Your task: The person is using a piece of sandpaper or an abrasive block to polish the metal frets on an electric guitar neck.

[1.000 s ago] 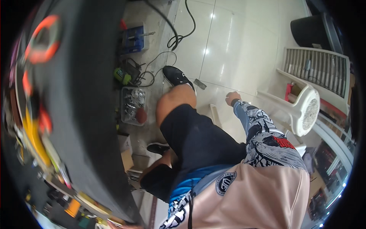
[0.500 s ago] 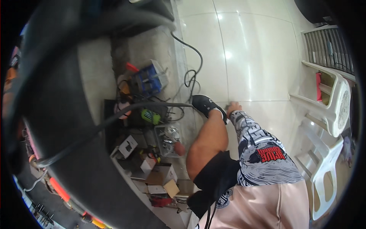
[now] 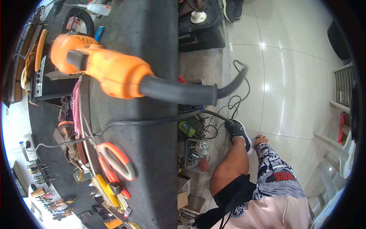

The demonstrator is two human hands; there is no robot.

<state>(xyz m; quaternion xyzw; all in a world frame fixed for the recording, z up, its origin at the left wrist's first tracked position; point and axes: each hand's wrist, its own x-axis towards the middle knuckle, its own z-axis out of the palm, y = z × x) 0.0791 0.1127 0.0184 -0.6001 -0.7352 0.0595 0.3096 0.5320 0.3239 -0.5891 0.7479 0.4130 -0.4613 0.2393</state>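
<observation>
The right hand [image 3: 261,139] rests with its fingers down on the glossy white tiled floor [image 3: 297,84] and grips nothing, just beside the black sports shoe [image 3: 239,131] on the person's foot. The left hand is not in view. Near the shoe, a clear plastic box of small parts [image 3: 195,154] stands under the dark bench top [image 3: 152,152]. An orange power tool with black cable [image 3: 110,74] and orange-handled scissors [image 3: 114,162] lie on this bench.

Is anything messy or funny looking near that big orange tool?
Yes. The orange power tool lies across the dark bench top, its thick black cord hanging past the edge. Below, cables tangle on the floor beside a clear tub. The right hand rests on the tiles.
</observation>
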